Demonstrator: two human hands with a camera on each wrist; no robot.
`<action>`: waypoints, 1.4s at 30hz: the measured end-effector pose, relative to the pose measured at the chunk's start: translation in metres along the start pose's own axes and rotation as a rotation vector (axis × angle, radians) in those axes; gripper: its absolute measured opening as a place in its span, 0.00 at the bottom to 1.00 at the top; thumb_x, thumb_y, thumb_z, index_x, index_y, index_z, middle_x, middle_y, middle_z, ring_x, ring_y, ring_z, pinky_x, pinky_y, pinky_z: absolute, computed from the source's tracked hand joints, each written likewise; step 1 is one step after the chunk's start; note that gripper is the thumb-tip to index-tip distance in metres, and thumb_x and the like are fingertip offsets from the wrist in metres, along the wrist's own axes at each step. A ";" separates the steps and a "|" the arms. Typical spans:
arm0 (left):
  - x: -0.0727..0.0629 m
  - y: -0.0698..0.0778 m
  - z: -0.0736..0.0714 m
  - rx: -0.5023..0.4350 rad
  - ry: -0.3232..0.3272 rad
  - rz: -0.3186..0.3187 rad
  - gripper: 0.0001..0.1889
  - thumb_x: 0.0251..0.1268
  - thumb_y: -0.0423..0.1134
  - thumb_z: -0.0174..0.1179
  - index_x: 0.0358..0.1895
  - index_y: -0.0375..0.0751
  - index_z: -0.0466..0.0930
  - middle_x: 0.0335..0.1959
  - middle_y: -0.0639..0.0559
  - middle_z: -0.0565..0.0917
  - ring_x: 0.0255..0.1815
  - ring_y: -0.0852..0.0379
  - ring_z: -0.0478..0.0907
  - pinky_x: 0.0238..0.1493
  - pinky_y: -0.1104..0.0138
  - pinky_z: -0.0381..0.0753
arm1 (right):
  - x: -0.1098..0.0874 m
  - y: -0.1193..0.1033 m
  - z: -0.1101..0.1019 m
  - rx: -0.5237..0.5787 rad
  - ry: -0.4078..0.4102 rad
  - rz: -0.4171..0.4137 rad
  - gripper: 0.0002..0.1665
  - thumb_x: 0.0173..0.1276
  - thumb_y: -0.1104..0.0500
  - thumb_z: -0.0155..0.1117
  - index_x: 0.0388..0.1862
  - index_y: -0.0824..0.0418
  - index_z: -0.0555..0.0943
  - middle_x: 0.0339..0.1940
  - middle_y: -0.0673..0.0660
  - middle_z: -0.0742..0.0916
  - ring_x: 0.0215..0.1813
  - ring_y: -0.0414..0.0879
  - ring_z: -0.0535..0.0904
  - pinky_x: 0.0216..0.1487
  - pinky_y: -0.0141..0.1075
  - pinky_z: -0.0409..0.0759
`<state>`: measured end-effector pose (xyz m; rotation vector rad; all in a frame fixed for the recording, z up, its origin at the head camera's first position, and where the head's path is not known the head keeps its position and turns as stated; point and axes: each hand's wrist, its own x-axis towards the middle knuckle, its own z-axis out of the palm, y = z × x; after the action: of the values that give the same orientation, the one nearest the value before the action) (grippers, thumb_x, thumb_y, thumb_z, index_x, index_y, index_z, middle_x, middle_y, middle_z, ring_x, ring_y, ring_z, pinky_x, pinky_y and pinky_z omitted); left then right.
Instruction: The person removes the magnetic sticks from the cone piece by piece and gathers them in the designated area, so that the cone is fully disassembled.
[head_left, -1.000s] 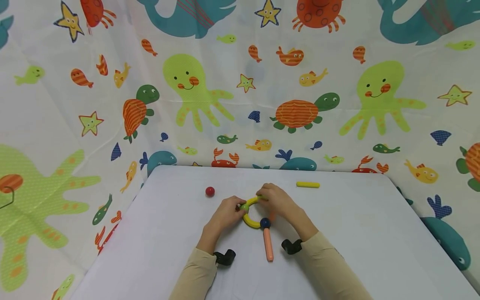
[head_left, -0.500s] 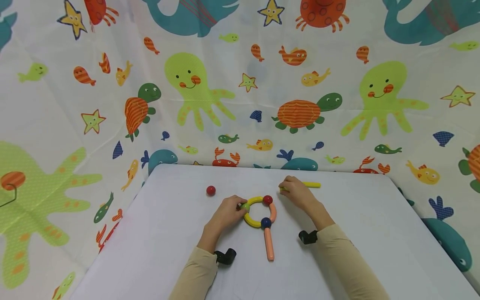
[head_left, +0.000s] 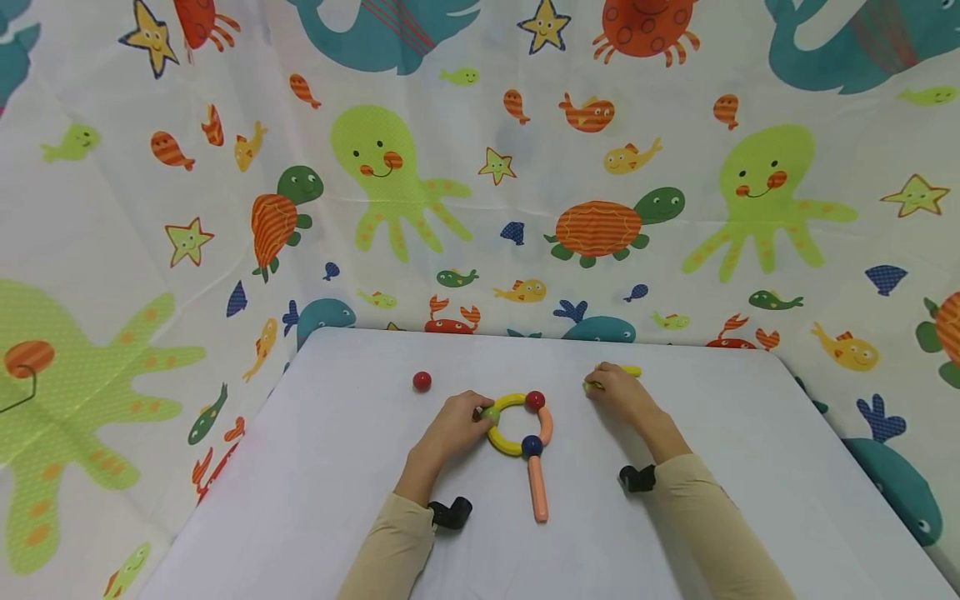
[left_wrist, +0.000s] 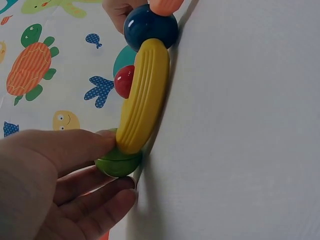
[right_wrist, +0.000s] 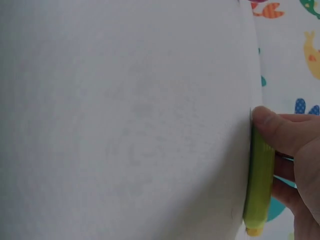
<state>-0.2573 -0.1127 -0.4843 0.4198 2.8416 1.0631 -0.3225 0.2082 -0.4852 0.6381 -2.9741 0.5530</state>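
Note:
My left hand [head_left: 455,421] pinches a green ball [left_wrist: 119,164] on the left side of a ring lying on the white table. Two curved yellow sticks [left_wrist: 146,100], a curved peach stick [head_left: 546,426], a red ball [head_left: 535,401] and a dark blue ball [head_left: 532,446] make up the rest of the ring. From the blue ball a straight peach stick [head_left: 537,492] points toward me. At the back right, my right hand [head_left: 626,396] holds a yellow-green stick [right_wrist: 260,180] between thumb and fingers, close to a yellow stick [head_left: 633,370] it partly hides.
A loose red ball [head_left: 422,382] sits behind the ring to the left. The table [head_left: 315,467] ends at a sea-animal curtain [head_left: 480,192] behind it. Black wrist cameras [head_left: 451,513] are worn on both wrists.
My right hand has left the ring's red ball and moved right with the yellow-green stick to beside the yellow stick. My left hand has stayed at the green ball.

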 end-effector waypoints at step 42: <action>0.001 -0.001 0.001 -0.003 -0.007 -0.019 0.19 0.67 0.40 0.65 0.59 0.40 0.83 0.47 0.48 0.84 0.40 0.58 0.76 0.47 0.65 0.83 | -0.003 0.024 -0.005 -0.101 0.172 0.065 0.11 0.65 0.70 0.68 0.47 0.70 0.85 0.44 0.64 0.84 0.51 0.59 0.79 0.59 0.52 0.81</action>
<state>-0.2583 -0.1132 -0.4856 0.3950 2.8314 1.0606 -0.3299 0.2314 -0.4884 0.4619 -2.8478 0.4343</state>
